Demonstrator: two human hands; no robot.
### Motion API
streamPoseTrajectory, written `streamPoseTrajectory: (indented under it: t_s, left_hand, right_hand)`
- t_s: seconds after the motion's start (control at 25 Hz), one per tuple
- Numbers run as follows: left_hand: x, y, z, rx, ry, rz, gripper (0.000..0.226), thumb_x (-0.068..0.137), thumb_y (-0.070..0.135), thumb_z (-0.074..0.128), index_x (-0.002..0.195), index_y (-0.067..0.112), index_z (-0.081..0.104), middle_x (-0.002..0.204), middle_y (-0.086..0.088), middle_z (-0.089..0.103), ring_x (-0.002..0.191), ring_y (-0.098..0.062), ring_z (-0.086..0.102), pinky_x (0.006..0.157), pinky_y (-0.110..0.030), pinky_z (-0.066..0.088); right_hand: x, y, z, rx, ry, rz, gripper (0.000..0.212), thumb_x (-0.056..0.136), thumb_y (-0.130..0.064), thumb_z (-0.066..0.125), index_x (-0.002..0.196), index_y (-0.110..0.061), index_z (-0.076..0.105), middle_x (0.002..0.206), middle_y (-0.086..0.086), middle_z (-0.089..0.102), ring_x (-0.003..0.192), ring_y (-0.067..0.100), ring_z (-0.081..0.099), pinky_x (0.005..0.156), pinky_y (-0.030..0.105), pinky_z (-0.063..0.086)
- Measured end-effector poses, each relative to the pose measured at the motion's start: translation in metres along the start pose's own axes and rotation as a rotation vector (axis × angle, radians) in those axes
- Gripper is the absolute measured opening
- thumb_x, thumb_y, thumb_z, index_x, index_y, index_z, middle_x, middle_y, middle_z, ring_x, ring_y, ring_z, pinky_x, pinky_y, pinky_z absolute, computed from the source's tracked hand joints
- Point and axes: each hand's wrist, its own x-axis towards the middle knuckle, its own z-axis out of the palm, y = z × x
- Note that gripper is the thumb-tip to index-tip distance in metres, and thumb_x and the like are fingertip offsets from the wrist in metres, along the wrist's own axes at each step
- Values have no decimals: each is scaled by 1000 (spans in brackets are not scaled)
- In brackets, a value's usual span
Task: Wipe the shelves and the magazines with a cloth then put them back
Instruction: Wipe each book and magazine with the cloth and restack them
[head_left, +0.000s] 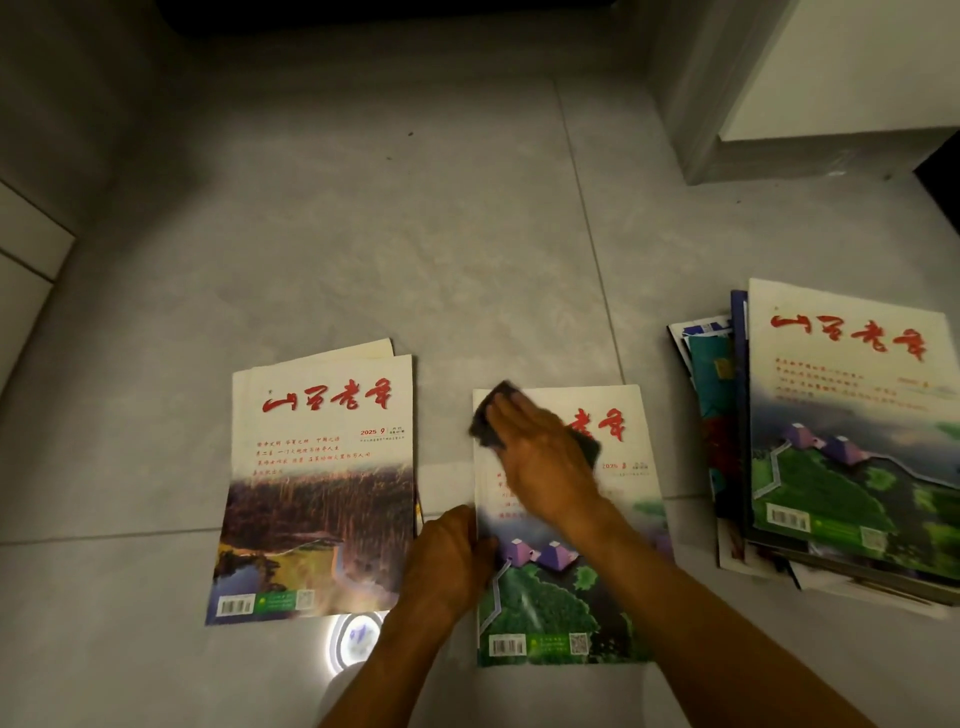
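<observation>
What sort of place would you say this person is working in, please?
Probably a room in a home, worked at floor level. Magazines lie straight on a grey tiled floor, a pile of them waits at the right, and the foot of a white cabinet stands behind.

Stack (852, 441) cut by right edge (cloth (485, 423) mostly under hand (540, 457))

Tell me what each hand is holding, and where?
Left hand grips the middle magazine by its left edge; right hand presses a dark cloth flat near its top.
</observation>
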Motion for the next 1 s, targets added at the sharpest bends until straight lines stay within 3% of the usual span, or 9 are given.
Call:
streamPoseTrajectory:
  t_s: [0.08,0.16,0.24,0.36,0.44,0.6,0.76,0.92,1.0]
  left_hand:
    - [-1,1,0,-8,4,-4,15,93,30,57,107,25,61,102,3,68,89,-15,66,83,-34,57]
    - [-1,1,1,-3,17,-15,18,93,31,57,110,26,61,104,6,67,92,-15,66,84,-33,57]
    - [-1,-1,2,-7,10,8,14,93,28,58,105,26,62,99,6,68,89,-14,66,83,-34,57]
    - [-4,6,1,51,-24,40,20,95,15,54,113,13,60,107,-12,68,97,-24,64,88,-34,51]
    - [-2,5,-1,75,36,25,16,92,22,58,107,17,60,101,-5,68,92,-20,64,83,-32,53]
    - [-3,2,0,5,38,-15,4,93,29,58,94,26,58,89,5,65,80,-11,63,70,-21,52]
    - [-3,6,-3,39,55,6,18,92,28,60,77,29,50,78,8,61,67,-5,58,56,-13,43]
    - [-1,7,-4,53,58,-8,24,91,28,62,72,29,48,75,9,59,67,-7,58,53,-12,41]
    - [-1,8,-4,58,39,-15,23,91,26,63,71,29,50,72,11,58,66,-5,58,53,-11,40]
  right_hand:
    - [11,-8,-3,18,-47,-153,60,95,-19,56,149,-16,30,157,3,26,146,20,18,117,30,9]
    - [27,7,-14,86,-16,-118,57,97,-21,53,149,-18,30,157,1,24,146,18,18,115,25,5]
    - [11,2,-13,30,-2,-98,61,92,-18,60,147,-16,35,155,3,29,145,21,21,116,30,10]
    - [-44,-32,9,88,-101,-208,72,75,-12,74,142,-16,45,150,4,39,142,24,29,117,42,21]
    - [-29,-22,11,118,-67,-261,70,79,-9,71,143,-16,43,151,3,38,143,22,27,118,41,21]
    - [9,-7,0,154,79,95,60,89,-12,63,144,-12,40,151,6,37,143,24,28,117,39,24]
    - [-43,38,-3,125,17,-155,60,82,-14,71,138,-12,49,144,8,47,134,27,43,110,42,35]
    - [-27,89,-19,227,189,374,48,97,-21,53,143,-12,42,150,9,38,141,27,31,117,39,22]
    - [-38,43,-8,137,161,205,52,91,-17,60,141,-13,44,148,9,42,140,26,33,116,37,18]
